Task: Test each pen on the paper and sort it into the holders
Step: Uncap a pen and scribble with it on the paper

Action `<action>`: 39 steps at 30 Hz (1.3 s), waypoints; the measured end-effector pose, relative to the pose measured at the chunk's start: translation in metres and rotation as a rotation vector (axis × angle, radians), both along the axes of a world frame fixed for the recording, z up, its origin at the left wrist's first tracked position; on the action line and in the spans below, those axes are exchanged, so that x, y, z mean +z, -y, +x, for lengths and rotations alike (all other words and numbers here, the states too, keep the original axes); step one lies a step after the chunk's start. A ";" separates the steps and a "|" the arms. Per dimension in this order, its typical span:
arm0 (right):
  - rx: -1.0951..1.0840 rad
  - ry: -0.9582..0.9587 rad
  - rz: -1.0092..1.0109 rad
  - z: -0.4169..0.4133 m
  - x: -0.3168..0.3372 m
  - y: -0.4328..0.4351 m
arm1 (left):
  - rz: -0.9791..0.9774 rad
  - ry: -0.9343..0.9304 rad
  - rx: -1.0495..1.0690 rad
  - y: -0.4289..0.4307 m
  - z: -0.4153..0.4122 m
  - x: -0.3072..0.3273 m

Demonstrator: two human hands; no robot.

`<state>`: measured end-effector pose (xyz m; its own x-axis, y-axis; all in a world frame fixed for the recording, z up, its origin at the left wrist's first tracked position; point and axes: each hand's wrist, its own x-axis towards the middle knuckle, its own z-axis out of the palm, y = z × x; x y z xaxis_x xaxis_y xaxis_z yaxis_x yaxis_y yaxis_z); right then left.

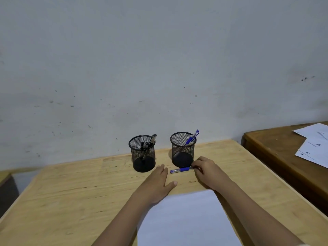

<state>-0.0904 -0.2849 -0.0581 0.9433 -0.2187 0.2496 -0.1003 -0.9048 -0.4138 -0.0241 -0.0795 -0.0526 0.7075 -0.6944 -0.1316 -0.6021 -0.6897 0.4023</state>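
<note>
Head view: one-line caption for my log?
Right hand pinches a blue pen lying before the right mesh holder; left hand rests flat on the wooden desk.

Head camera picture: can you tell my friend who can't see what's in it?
A person's right hand pinches the end of a blue pen lying on a table, while the left hand rests flat beside it. Behind stand two black mesh holders, the left holder with black pens, the right holder with a second blue pen; white paper lies nearer.

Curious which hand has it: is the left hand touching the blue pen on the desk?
Apart. The head view shows a strip of bare desk between the left hand and the blue pen.
</note>
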 end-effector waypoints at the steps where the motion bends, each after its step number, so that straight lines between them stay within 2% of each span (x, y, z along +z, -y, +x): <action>1: 0.001 0.021 -0.018 0.000 -0.002 0.000 | -0.005 0.014 -0.003 -0.001 -0.002 0.000; 7: 0.036 0.059 -0.083 -0.011 0.005 0.000 | -0.088 -0.016 0.025 0.002 -0.005 0.009; 16: 0.202 0.187 -0.032 -0.034 0.049 -0.007 | -0.703 -0.189 0.137 0.007 -0.019 0.037; 20: 0.188 0.234 0.236 -0.055 0.070 -0.014 | -0.886 -0.316 0.122 -0.006 -0.025 0.055; 23: 0.151 0.264 0.623 -0.070 0.082 -0.024 | -1.009 -0.385 0.102 -0.018 -0.033 0.064; 27: 0.119 0.470 1.237 -0.078 0.086 -0.045 | -1.105 -0.447 0.087 -0.025 -0.046 0.071; 29: 0.116 0.521 1.455 -0.076 0.084 -0.061 | -1.118 -0.438 0.079 -0.026 -0.050 0.075; 31: 0.141 0.505 1.467 -0.072 0.079 -0.076 | -1.111 -0.422 0.072 -0.028 -0.054 0.078; 36: 0.203 0.455 1.344 -0.068 0.084 -0.086 | -1.045 -0.309 0.068 -0.041 -0.058 0.084; 39: 0.243 0.441 1.285 -0.067 0.089 -0.090 | -1.081 -0.318 0.083 -0.050 -0.062 0.086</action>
<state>-0.1570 -0.1950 0.0313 0.8869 -0.3638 0.2847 0.3599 0.1577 -0.9196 -0.0860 -0.0298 0.0332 0.7981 -0.5058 0.3273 -0.3342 0.0804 0.9391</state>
